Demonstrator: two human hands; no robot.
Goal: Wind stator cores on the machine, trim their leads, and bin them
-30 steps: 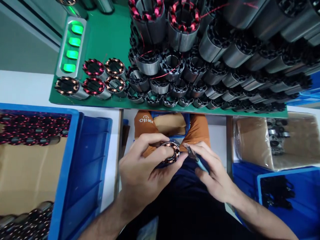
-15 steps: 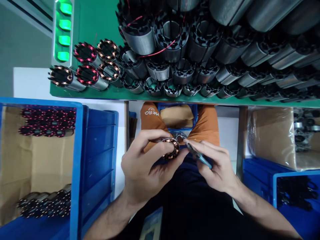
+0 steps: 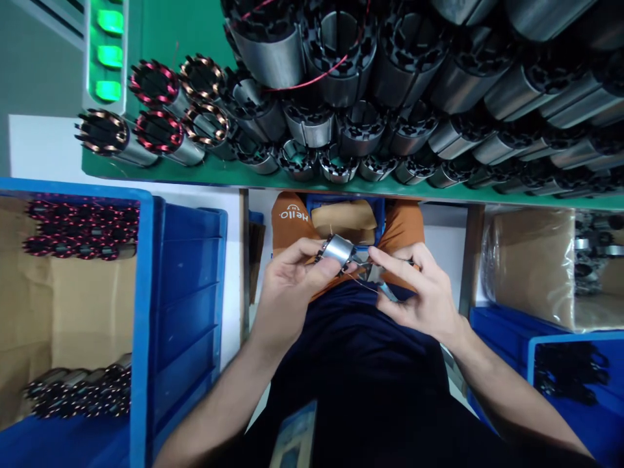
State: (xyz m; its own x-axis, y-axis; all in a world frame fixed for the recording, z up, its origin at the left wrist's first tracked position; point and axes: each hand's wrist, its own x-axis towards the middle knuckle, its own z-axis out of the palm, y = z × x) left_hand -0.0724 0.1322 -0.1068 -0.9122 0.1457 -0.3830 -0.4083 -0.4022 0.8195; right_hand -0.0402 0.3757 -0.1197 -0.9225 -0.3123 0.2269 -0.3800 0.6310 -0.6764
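Observation:
Above my lap, my left hand (image 3: 297, 279) grips a motor stator (image 3: 338, 252), a short metal cylinder with black toothed ends. The stator lies on its side, its silvery shell turned upward. A thin copper wire (image 3: 363, 285) trails from its lower end toward the right. My right hand (image 3: 414, 286) is closed around a small pair of pliers or cutters (image 3: 387, 290) with a light blue handle. The tool's jaws reach to the stator's right end; whether they touch the wire I cannot tell.
A green bench (image 3: 160, 32) carries rows of stators (image 3: 309, 123), some wound in copper or red. At left stands a blue crate (image 3: 188, 312) with wound stators on cardboard. Another blue crate (image 3: 502, 338) at right holds black parts, beside a plastic-wrapped carton (image 3: 531, 266).
My left hand has turned the stator from its copper-wound end facing me to lying sideways. A loose wire now shows. My right hand has shifted slightly with the tool, and the view has tilted.

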